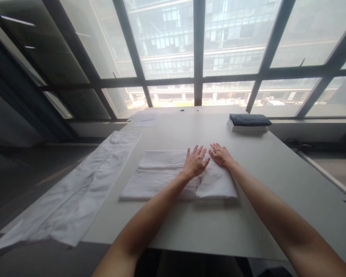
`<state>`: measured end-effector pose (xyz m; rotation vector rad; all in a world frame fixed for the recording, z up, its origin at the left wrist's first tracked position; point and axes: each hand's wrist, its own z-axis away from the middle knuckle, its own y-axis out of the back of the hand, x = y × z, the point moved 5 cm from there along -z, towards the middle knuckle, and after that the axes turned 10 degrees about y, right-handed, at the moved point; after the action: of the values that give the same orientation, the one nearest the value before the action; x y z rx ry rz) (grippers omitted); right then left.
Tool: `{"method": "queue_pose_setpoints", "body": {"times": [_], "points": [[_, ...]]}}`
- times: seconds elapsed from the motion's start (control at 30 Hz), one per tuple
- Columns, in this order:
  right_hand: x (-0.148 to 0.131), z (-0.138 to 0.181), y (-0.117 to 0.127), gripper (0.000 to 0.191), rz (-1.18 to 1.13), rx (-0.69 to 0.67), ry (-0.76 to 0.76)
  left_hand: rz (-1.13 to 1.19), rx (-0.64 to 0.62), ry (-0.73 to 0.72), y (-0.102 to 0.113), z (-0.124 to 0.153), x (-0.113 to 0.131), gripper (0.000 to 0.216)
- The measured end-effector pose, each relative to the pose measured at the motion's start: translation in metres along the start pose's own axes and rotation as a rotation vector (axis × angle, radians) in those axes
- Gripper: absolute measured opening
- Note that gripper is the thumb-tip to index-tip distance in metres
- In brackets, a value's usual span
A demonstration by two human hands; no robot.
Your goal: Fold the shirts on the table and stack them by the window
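Note:
A white cloth (158, 175), partly folded, lies flat in the middle of a pale grey table (276, 173). Its right end is doubled over into a thicker layer (217, 184). My left hand (195, 161) rests palm down on the cloth with its fingers stretched out. Right beside it, my right hand (220, 154) lies flat on the far edge of the folded part, fingers spread. Neither hand holds anything.
A stack of folded cloths (248, 123), dark blue on top and white beneath, sits at the far right of the table. A long white sheet (83, 192) hangs over the table's left edge. Papers (145, 117) lie at the far left. Large windows stand behind.

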<state>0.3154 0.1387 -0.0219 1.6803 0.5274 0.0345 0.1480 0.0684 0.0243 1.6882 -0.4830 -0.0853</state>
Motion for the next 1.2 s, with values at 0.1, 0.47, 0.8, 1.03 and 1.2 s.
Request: {"method": "queue_pose_setpoints", "body": {"times": [0.1, 0.47, 0.8, 1.03, 1.2], "points": [[-0.003, 0.003, 0.01, 0.053, -0.023, 0.148, 0.033, -0.014, -0.077, 0.088, -0.014, -0.008, -0.018, 0.062], [-0.087, 0.088, 0.02, 0.059, -0.009, 0.113, 0.2, -0.081, -0.058, 0.073, -0.024, -0.003, -0.023, 0.057], [-0.119, 0.166, 0.024, 0.061, -0.105, -0.078, 0.208, -0.007, -0.047, 0.085, -0.02, -0.001, -0.02, 0.057], [-0.133, 0.121, 0.033, 0.065, 0.031, -0.013, -0.064, 0.139, 0.016, 0.136, -0.017, -0.005, -0.026, 0.056], [-0.141, 0.114, 0.007, 0.07, 0.07, -0.018, -0.02, 0.348, 0.173, 0.314, -0.002, -0.015, -0.047, 0.055]]}}
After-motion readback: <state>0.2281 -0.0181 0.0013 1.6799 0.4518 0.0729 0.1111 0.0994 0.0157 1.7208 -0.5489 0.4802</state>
